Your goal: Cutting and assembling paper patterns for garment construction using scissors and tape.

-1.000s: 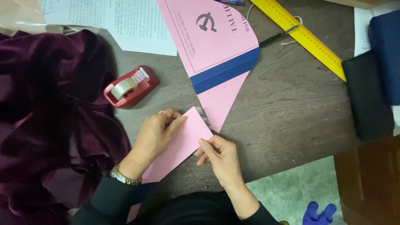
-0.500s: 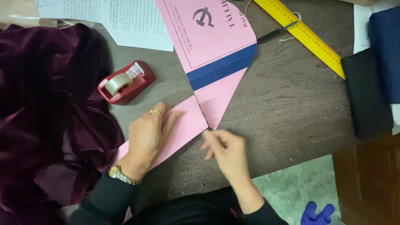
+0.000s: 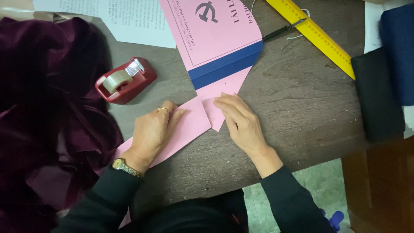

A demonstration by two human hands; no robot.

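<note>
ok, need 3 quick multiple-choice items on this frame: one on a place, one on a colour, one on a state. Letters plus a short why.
1. Where is the tape dispenser?
A. beyond the left hand
B. under the ruler
C. on the dark cloths

2. What colour is the band on the pink booklet?
A. green
B. blue
C. white

3. How is the left hand?
A. flat on the pink sheet
B. lifted off the table
C. gripping a pen

Key: 1 A, it sits on the table just past that hand. 2 B, a blue strip crosses its lower edge. 3 A, palm down on the pink sheet; the right hand fingers the pink corner beside it.
</note>
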